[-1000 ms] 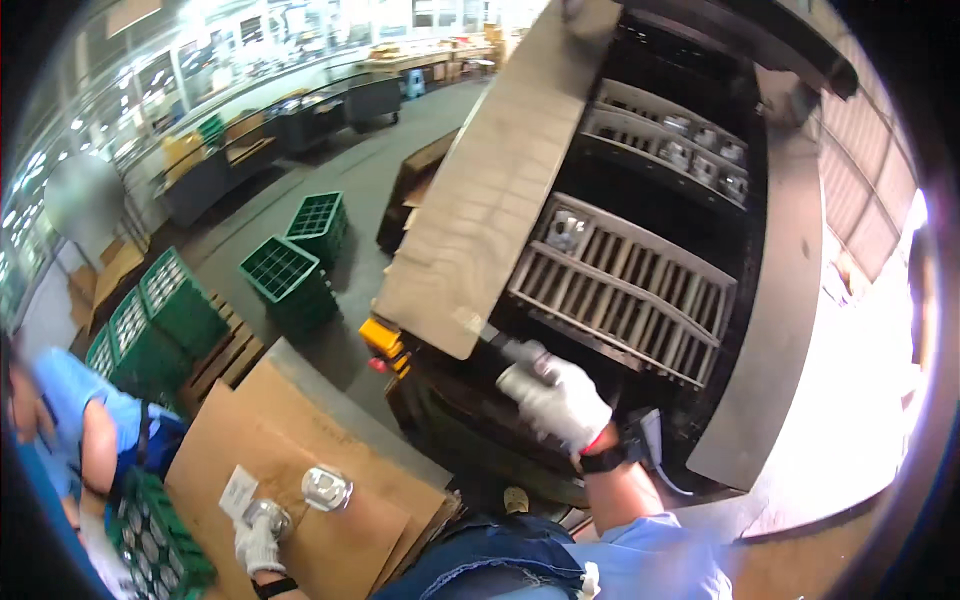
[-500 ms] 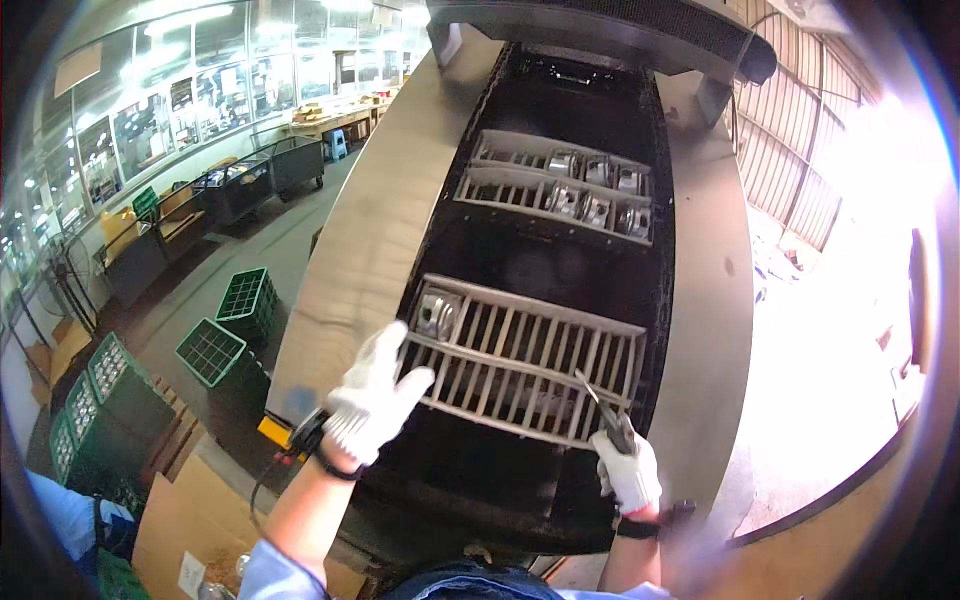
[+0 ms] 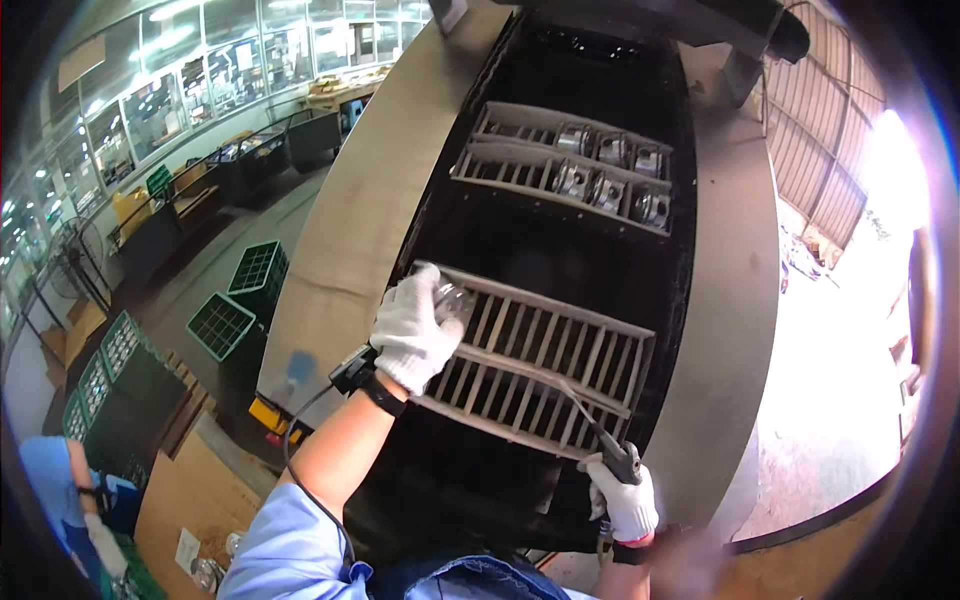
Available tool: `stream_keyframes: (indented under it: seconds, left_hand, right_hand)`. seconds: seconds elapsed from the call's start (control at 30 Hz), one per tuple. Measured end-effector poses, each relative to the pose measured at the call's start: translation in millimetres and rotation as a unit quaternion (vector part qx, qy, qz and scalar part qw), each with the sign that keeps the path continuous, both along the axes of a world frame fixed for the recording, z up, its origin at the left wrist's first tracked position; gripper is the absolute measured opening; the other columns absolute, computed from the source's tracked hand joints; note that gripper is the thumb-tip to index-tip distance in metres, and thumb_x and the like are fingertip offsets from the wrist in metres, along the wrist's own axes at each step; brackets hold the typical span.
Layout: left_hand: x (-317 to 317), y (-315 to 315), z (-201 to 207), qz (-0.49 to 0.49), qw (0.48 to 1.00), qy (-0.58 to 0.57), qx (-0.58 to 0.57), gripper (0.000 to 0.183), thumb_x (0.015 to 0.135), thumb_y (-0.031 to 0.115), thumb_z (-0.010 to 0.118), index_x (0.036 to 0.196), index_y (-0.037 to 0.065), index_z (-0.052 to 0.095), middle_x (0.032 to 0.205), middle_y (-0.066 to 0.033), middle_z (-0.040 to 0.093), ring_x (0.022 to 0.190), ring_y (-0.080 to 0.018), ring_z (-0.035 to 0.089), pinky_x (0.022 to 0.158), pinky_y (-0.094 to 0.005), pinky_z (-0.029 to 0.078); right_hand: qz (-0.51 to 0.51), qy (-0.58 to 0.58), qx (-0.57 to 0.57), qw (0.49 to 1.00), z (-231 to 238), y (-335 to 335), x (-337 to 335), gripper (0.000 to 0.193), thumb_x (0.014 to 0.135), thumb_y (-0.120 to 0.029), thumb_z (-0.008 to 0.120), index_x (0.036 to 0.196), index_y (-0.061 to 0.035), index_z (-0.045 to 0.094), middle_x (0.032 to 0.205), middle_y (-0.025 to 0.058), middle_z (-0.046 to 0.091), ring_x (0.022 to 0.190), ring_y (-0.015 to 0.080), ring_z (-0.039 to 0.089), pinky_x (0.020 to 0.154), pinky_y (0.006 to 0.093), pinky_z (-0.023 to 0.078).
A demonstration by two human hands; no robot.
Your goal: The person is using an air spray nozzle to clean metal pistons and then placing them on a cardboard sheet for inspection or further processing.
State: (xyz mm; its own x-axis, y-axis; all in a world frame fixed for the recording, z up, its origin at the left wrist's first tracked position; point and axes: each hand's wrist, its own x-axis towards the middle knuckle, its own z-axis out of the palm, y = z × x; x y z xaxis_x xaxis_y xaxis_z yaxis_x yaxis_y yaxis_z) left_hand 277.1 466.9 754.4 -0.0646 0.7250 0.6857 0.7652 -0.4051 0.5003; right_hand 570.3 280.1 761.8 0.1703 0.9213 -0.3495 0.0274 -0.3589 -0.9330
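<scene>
My left hand (image 3: 412, 335), in a white knit glove, curls round a shiny metal piston (image 3: 454, 301) at the left end of the near slatted metal rack (image 3: 545, 378). Its fingers partly cover the piston. In my right hand (image 3: 622, 503), also gloved, is a dark air blow gun (image 3: 620, 457). Its thin nozzle points up and left, over the rack's lower right part. The rack's other visible slots hold no pistons. Farther up, a second rack (image 3: 508, 169) carries several pistons (image 3: 607, 191) at its right side. Both racks lie on a black conveyor belt (image 3: 540, 258).
Pale metal side panels (image 3: 345, 235) flank the belt, and a dark machine hood (image 3: 735, 25) spans its far end. Green crates (image 3: 220, 325) stand on the floor at left. A co-worker in blue (image 3: 55, 490) is at the lower left, beside cardboard (image 3: 185, 500).
My left hand has moved up and right onto the piston and closed round it. The right hand keeps the blow gun over the rack. The co-worker has come further into view.
</scene>
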Motion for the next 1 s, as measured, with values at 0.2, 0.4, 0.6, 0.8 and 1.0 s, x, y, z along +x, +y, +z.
stream_keyframes:
  seconds: [0.2, 0.4, 0.6, 0.8, 1.0]
  left_hand:
    - [-25.6, -55.5, 3.3, -0.436, 0.284, -0.806, -0.281, 0.053, 0.084, 0.026, 0.046, 0.124, -0.008, 0.055, 0.108, -0.0350, 0.060, 0.083, -0.0442, 0.066, 0.068, -0.0499, 0.060]
    - [-66.6, -104.9, -12.2, -0.385, 0.373, -0.798, -0.275, 0.043, 0.086, 0.027, 0.044, 0.109, -0.005, 0.064, 0.089, -0.0254, 0.068, 0.068, -0.0322, 0.069, 0.051, -0.0386, 0.058]
    - [-108.1, -143.7, -36.3, -0.315, 0.464, -0.803, -0.203, 0.043, 0.092, 0.027, 0.042, 0.104, -0.008, 0.064, 0.085, -0.0235, 0.070, 0.067, -0.0299, 0.069, 0.052, -0.0360, 0.058]
    - [-134.2, -203.0, -37.5, -0.295, 0.504, -0.780, -0.225, 0.048, 0.091, 0.030, 0.043, 0.108, -0.011, 0.061, 0.084, -0.0246, 0.068, 0.051, -0.0245, 0.060, 0.037, -0.0279, 0.045]
    - [-166.2, -251.6, -59.1, -0.251, 0.448, -0.849, -0.123, 0.040, 0.091, 0.023, 0.044, 0.108, -0.009, 0.063, 0.091, -0.0237, 0.071, 0.073, -0.0342, 0.070, 0.060, -0.0387, 0.059]
  right_hand:
    - [0.124, 0.131, 0.045, 0.983, 12.7, 9.1, -69.7, 0.016, 0.090, -0.011, 0.067, 0.098, 0.0022, 0.070, 0.055, 0.0010, 0.056, 0.042, 0.0071, 0.047, 0.040, 0.0219, 0.036]
    - [0.264, 0.098, -0.002, 0.960, 2.2, -0.5, -116.8, 0.017, 0.087, -0.009, 0.061, 0.093, 0.0064, 0.066, 0.050, 0.0016, 0.051, 0.036, 0.0092, 0.045, 0.038, 0.0234, 0.036]
    - [0.297, 0.090, -0.001, 0.950, 1.8, -26.5, -155.7, 0.017, 0.087, -0.008, 0.061, 0.092, 0.0060, 0.067, 0.050, 0.0011, 0.051, 0.036, 0.0090, 0.044, 0.037, 0.0229, 0.034]
    - [0.380, 0.082, -0.022, 0.921, -6.1, -43.6, -185.6, 0.018, 0.091, -0.014, 0.066, 0.097, 0.0027, 0.069, 0.056, 0.0014, 0.055, 0.042, 0.0081, 0.047, 0.041, 0.0236, 0.037]
    - [0.445, 0.142, -0.045, 0.883, -21.1, -64.3, -223.8, 0.023, 0.089, -0.013, 0.063, 0.092, 0.0098, 0.063, 0.048, 0.0040, 0.051, 0.034, 0.0126, 0.045, 0.036, 0.0256, 0.037]
